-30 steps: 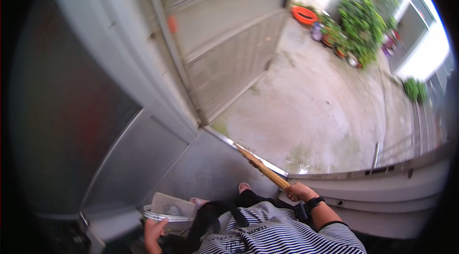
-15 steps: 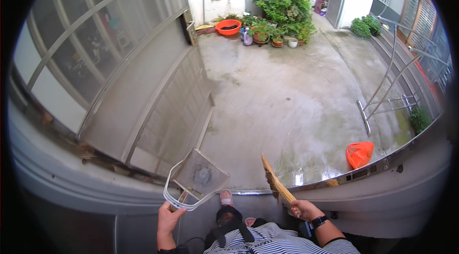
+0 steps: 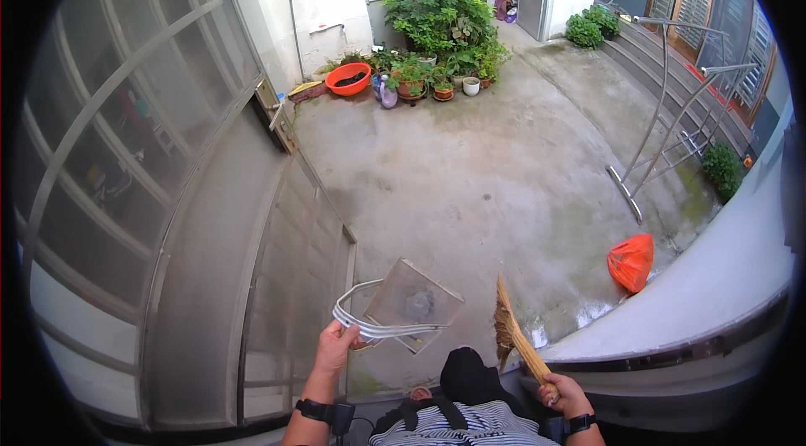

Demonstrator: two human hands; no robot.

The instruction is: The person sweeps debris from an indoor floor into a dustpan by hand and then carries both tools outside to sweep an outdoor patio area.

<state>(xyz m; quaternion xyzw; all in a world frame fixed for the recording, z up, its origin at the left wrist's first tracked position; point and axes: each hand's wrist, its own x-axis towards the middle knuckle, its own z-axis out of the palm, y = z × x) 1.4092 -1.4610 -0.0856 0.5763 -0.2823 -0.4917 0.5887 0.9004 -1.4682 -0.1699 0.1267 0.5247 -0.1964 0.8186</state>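
My left hand [image 3: 337, 347] is closed around the pale metal handle of a dustpan [image 3: 395, 288]. The pan hangs ahead of my body, tilted, with a grey clump of dust [image 3: 418, 305] in it. My right hand [image 3: 568, 394] grips a short straw hand broom [image 3: 529, 354] by its bound end. Its darker, worn bristles point up and away from me. Broom and dustpan are apart, both seen against the concrete floor.
A large screened metal door [image 3: 210, 261] stands at my left. To the right lie an orange plastic bag [image 3: 631, 263] and a metal rack [image 3: 663, 110] near steps [image 3: 663, 68]. Potted plants [image 3: 437, 35] and an orange basin [image 3: 348, 79] line the far wall.
I have moved forward at the doorway, and the door now fills more of the left side. Both hands, with the dustpan and broom, have shifted right in view.
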